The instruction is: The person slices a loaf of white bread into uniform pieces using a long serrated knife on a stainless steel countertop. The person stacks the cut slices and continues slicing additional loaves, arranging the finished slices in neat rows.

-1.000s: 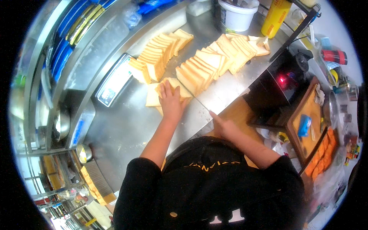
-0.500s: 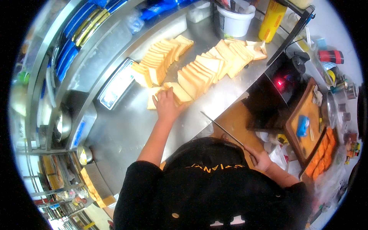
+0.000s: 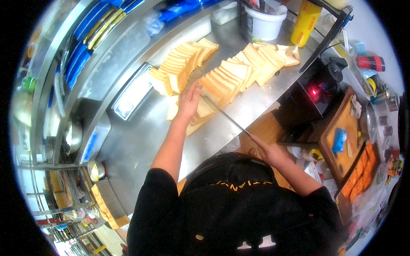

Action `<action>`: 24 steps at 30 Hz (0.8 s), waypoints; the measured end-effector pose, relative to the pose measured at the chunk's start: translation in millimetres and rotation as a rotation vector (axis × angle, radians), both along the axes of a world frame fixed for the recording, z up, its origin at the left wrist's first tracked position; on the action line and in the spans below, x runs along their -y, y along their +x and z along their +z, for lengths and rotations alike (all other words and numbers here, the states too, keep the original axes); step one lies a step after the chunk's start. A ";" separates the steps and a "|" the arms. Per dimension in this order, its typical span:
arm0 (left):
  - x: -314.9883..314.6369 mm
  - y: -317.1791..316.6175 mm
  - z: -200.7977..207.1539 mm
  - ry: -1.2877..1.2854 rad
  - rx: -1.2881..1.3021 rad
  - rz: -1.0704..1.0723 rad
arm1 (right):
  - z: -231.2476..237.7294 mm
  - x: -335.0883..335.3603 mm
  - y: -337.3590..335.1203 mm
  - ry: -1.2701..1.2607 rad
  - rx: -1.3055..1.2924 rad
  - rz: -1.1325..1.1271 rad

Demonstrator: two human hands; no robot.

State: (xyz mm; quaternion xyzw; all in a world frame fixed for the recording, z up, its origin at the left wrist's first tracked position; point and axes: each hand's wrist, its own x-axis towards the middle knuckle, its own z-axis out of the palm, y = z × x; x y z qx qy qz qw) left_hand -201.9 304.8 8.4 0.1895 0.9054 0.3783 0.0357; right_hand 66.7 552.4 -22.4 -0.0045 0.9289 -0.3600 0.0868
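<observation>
My left hand [image 3: 189, 101] rests at the near end of the right-hand row of white bread slices [image 3: 222, 83], fingers stretched forward against the bread. Under and beside that palm lie a few loose bread slices [image 3: 206, 109], partly hidden by the hand. My right hand [image 3: 268, 150] is closed around the handle of a long thin knife [image 3: 230, 119]. Its blade slants up to the left over the table edge, and the tip reaches the bread close to my left fingers. A second row of bread slices [image 3: 181, 64] leans farther left.
The bread lies on a steel table [image 3: 141, 149]. A bright-screened flat device [image 3: 133, 91] stands left of it. At the back are a white bucket [image 3: 264, 25] and a yellow roll [image 3: 306, 23]. Wooden trays [image 3: 341, 136] stand at right, and a long loaf [image 3: 104, 207] lies lower left.
My right hand has brought the knife up and left, from beside my body to the bread. My left hand has slid slightly forward, and loose slices beneath it now lie closer to me.
</observation>
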 end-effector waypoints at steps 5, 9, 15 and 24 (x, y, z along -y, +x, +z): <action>16.9 23.4 -8.9 -0.190 -0.322 0.142 | -42.4 31.4 -33.9 -0.164 -0.043 -0.031; 20.9 54.9 3.8 -0.396 -0.205 0.105 | -39.1 59.9 -68.4 -0.019 0.002 -0.040; 9.0 53.3 -14.7 -0.474 -0.278 0.008 | -39.7 84.8 -107.0 0.127 -0.072 -0.012; -8.1 51.0 -22.3 -0.524 -0.265 0.124 | -40.0 31.6 -37.9 0.058 0.138 0.123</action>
